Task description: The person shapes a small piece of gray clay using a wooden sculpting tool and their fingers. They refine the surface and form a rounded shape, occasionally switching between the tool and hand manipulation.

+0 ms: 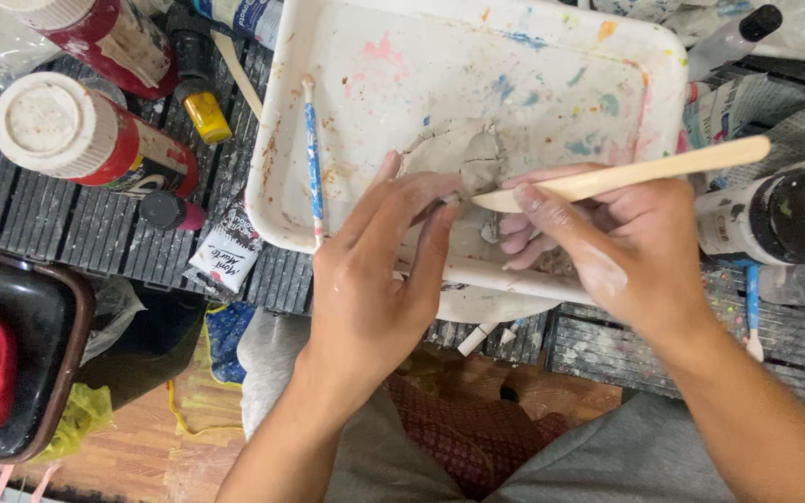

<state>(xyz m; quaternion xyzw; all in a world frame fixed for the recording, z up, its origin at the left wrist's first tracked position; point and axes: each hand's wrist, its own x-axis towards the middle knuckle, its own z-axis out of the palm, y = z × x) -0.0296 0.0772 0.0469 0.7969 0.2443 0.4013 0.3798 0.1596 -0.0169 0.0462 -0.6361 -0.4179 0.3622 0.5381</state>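
— What are the hands doing?
— The right hand (621,247) grips a wooden modelling tool (621,173), tip on the grey clay piece (472,158); the left hand (375,270), fingers loose, touches the clay.
— Where's the clay?
— Mid-frame, in a paint-spattered white tray (552,84) on a dark slatted table (39,219); red paint bottles (95,140) upper left.

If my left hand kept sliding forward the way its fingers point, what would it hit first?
Most likely the grey clay piece in the white tray; the left hand fingertips already sit at its edge.
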